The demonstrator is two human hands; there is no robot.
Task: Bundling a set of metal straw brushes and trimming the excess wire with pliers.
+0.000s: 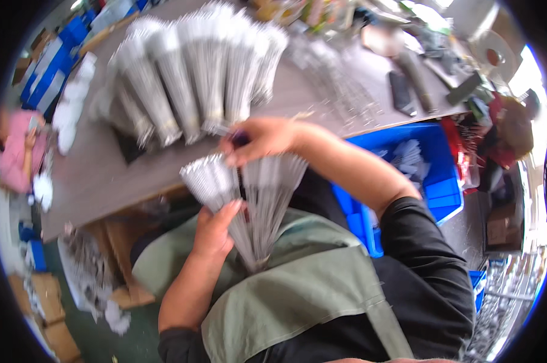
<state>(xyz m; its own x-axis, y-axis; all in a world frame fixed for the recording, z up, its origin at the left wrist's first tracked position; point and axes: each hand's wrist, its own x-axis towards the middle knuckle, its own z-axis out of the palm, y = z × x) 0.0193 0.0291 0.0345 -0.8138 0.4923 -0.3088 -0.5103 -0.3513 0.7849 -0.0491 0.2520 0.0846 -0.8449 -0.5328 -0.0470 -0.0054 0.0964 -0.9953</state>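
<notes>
Grasping a fanned wire bundle (265, 206) above the apron (291, 290) with the left hand (215, 228); covering its top with the right hand (259, 140), too blurred to tell whether pinching anything. Could spill wires by loosening the left grip.

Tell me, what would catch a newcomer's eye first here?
Most striking are the thick, pale bundles of thin sticks, spread across the upper left of the table. Next comes the fan of similar sticks above the green apron, with the left hand holding it and the right hand at its top edge. The bright blue bin stands out beyond the right forearm.
</notes>
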